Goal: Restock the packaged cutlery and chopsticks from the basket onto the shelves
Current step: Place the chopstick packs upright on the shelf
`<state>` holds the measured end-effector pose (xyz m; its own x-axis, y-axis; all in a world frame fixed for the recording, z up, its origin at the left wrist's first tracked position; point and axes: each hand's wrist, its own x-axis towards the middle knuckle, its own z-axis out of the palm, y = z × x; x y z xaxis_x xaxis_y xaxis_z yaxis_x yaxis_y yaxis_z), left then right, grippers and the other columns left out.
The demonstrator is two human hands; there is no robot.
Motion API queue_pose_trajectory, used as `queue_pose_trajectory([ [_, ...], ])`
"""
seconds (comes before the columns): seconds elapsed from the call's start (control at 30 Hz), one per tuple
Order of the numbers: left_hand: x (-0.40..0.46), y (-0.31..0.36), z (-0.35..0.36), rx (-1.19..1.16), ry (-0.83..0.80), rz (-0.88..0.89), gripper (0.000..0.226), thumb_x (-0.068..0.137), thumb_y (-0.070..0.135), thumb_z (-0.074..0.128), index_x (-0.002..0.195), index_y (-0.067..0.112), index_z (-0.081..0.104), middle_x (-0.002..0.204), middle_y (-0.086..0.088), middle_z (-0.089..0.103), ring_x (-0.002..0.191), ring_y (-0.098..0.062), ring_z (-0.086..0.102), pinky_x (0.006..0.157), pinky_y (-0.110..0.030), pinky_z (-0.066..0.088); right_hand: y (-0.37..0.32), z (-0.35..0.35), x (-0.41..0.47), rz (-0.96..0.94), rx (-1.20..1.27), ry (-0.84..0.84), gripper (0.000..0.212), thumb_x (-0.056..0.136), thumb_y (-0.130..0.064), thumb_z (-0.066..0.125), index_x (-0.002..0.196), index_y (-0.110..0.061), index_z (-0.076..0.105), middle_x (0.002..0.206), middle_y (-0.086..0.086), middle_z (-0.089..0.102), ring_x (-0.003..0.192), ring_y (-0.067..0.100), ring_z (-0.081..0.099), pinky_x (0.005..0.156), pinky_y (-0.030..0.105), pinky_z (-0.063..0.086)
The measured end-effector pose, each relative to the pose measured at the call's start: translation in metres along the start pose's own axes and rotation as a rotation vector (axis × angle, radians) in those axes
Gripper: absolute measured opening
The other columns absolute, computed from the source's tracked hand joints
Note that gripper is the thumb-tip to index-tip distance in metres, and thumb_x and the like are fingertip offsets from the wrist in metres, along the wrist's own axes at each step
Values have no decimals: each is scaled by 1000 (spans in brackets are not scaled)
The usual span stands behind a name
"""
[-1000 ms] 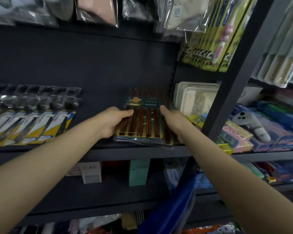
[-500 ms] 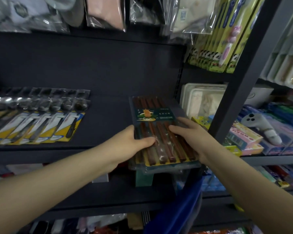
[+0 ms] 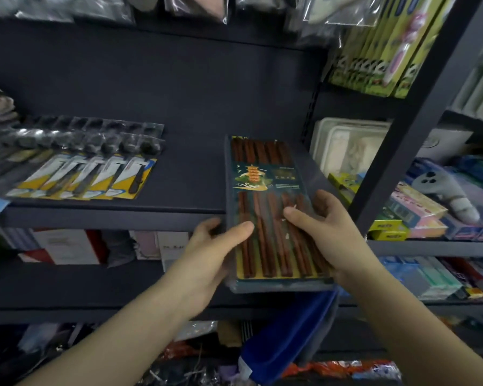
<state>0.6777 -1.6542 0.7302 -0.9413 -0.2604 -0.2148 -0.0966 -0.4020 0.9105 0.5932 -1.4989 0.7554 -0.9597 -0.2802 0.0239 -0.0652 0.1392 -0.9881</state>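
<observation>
A stack of flat clear packs of brown chopsticks (image 3: 265, 174) with a green label lies with its far end on the dark shelf (image 3: 190, 185) and its near end sticking out past the shelf's front edge. My left hand (image 3: 215, 246) grips the stack's near left edge, thumb on top. At the near right side my right hand (image 3: 321, 227) holds the stack, thumb across the chopsticks and fingers round the right edge. A row of packaged knives and spoons (image 3: 76, 162) lies on the same shelf to the left. A blue basket handle (image 3: 287, 330) hangs below my right forearm.
A dark upright post (image 3: 418, 112) bounds the shelf bay on the right. Beyond it are white trays (image 3: 346, 146) and coloured boxes (image 3: 416, 215). Yellow-green packs (image 3: 382, 51) hang top right. Boxes stand on the shelf below (image 3: 67, 246).
The stack of chopstick packs has come toward me, from lying fully on the shelf to overhanging its front edge. Both hands came back with it and hold its near end.
</observation>
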Motion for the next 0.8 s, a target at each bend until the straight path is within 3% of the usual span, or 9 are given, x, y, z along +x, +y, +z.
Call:
queue_pose_trajectory([
  [0.1, -1, 11, -6, 140, -102, -64, 67, 55, 40, 73, 110, 4, 62, 109, -13, 69, 102, -28, 64, 93, -44, 50, 4, 3, -9, -84, -110, -24, 93, 72, -35, 74, 147, -25, 21, 115, -18, 55, 107, 2, 56, 87, 26, 51],
  [0.2, 6, 17, -8, 262, -19, 44, 74, 47, 47, 72, 109, 9, 58, 105, -8, 69, 95, -22, 66, 85, -40, 52, 3, 4, -10, -119, -108, -33, 102, 62, -44, 74, 147, -32, 19, 130, -10, 52, 113, 1, 53, 97, 36, 49],
  [0.3, 10, 29, -6, 313, -22, 201, 69, 50, 41, 70, 112, 12, 54, 100, -3, 67, 92, -15, 66, 80, -30, 51, -5, 7, -6, -196, -147, 4, 99, 63, -47, 75, 145, -34, 21, 143, -7, 43, 129, 9, 44, 105, 40, 43],
  [0.4, 10, 45, -8, 363, -70, 367, 59, 55, 31, 73, 109, 21, 52, 95, 7, 66, 83, -3, 66, 68, -17, 52, -18, 10, 3, -195, 31, 14, 100, 58, -54, 76, 143, -28, 30, 137, -4, 52, 122, 14, 53, 102, 42, 46],
  [0.5, 15, 64, -6, 510, -99, 534, 57, 68, 18, 76, 115, 27, 44, 102, 16, 60, 87, 12, 60, 70, -7, 46, -47, 7, 26, -160, 240, -75, 72, 65, -49, 73, 126, -17, 52, 115, 3, 68, 104, 20, 66, 97, 48, 50],
  [0.6, 33, 90, -1, 629, -53, 670, 69, 69, 26, 77, 122, 30, 34, 113, 23, 52, 99, 22, 50, 85, -3, 39, -74, 6, 49, -273, 185, -121, 68, 58, -50, 80, 116, -22, 56, 116, 1, 68, 108, 20, 64, 99, 43, 48],
  [0.67, 48, 104, 2, 652, 9, 724, 86, 59, 43, 80, 129, 30, 32, 125, 15, 53, 114, 5, 50, 100, -23, 39, -84, 8, 58, -346, 89, -111, 78, 58, -50, 80, 123, -21, 48, 119, -3, 63, 111, 14, 60, 100, 36, 46],
  [0.73, 60, 111, 4, 658, 56, 729, 91, 55, 48, 78, 131, 30, 31, 125, 13, 53, 115, -2, 51, 100, -29, 41, -86, 11, 66, -396, 2, -107, 67, 66, -41, 75, 122, -22, 42, 113, -11, 60, 106, 5, 58, 96, 29, 47],
  [0.8, 68, 112, 4, 676, 65, 718, 88, 60, 42, 78, 132, 29, 30, 118, 18, 53, 109, -1, 52, 92, -20, 43, -82, 13, 73, -422, -64, -104, 52, 77, -30, 71, 117, -26, 38, 106, -18, 56, 99, -4, 55, 90, 22, 46],
])
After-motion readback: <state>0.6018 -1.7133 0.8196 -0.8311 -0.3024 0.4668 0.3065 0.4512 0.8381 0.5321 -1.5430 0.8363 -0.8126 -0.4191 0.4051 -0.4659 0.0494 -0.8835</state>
